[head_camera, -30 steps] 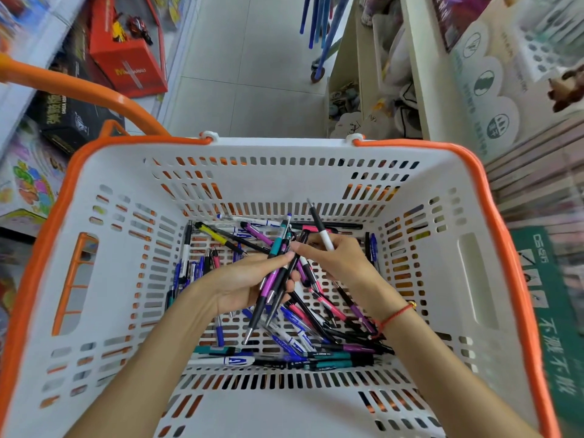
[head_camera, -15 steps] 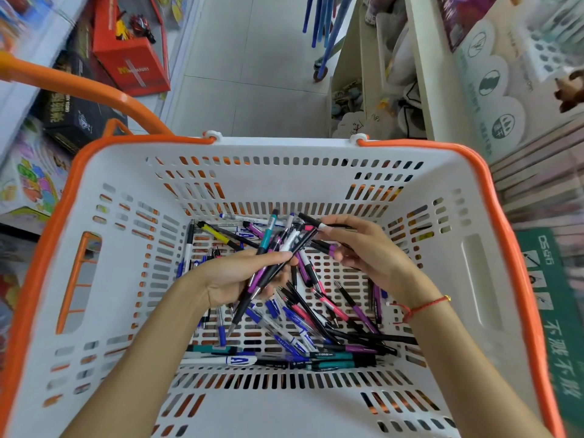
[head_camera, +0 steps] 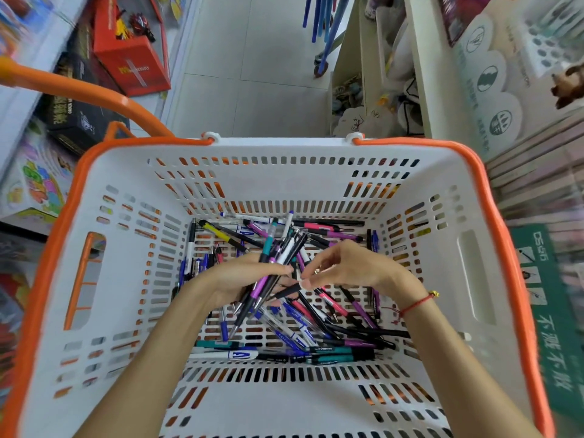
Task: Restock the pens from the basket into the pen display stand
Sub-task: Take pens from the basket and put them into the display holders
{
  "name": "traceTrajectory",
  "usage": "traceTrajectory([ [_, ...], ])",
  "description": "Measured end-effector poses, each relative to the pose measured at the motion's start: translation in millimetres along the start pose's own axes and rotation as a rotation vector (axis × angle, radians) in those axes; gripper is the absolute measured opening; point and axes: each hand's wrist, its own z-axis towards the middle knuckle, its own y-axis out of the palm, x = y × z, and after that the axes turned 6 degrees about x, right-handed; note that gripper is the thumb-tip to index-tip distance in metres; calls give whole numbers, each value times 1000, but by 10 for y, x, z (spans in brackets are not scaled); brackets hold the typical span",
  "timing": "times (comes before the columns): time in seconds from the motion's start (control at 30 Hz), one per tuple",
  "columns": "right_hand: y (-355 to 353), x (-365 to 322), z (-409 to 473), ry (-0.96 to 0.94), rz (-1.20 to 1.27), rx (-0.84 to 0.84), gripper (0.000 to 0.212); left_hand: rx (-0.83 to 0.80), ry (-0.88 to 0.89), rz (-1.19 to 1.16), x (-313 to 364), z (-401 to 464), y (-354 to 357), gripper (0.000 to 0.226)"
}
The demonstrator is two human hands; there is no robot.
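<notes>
A white basket (head_camera: 126,279) with an orange rim fills the view. Several loose pens (head_camera: 316,330), purple, blue, teal, pink and black, lie across its slotted floor. My left hand (head_camera: 240,279) grips a bunch of pens (head_camera: 278,257) that fan up and to the right from my fist. My right hand (head_camera: 350,270) is just to the right of it, fingers curled down, pinching the end of a black pen (head_camera: 286,291) above the pile. At the top right, blurred, stands a white pen display stand (head_camera: 543,42) with round holes.
An orange handle (head_camera: 79,90) arches off the basket's left corner. Boxed toys and a red box (head_camera: 132,58) sit on the left shelf. Shelving with goods runs along the right, and a tiled floor aisle (head_camera: 252,74) lies beyond the basket.
My right hand has come down from the upper right towards the left hand and now pinches a black pen low over the pile. The left hand's bunch has stayed put.
</notes>
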Motion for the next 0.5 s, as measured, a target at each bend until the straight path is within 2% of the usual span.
traceTrajectory([
  [0.07, -8, 27, -3, 28, 63, 91, 27, -70, -25, -2, 28, -37, 45, 35],
  [0.17, -33, 68, -98, 23, 154, 251, 46, -144, 10, 28, 141, -151, 135, 23],
  [0.27, -54, 1, -239, -103, 211, 354, 47, -184, 36, -6, 283, -259, 210, 23],
  [0.37, -88, -99, -368, -159, 288, 377, 43, -200, 77, -203, 472, -386, 277, 27],
  [0.43, -133, -191, -447, -148, 449, 424, 49, -228, 80, -279, 604, -466, 315, 29],
  [0.5, -236, -317, -526, -149, 695, 540, 51, -243, 65, -217, 742, -545, 386, 35],
])
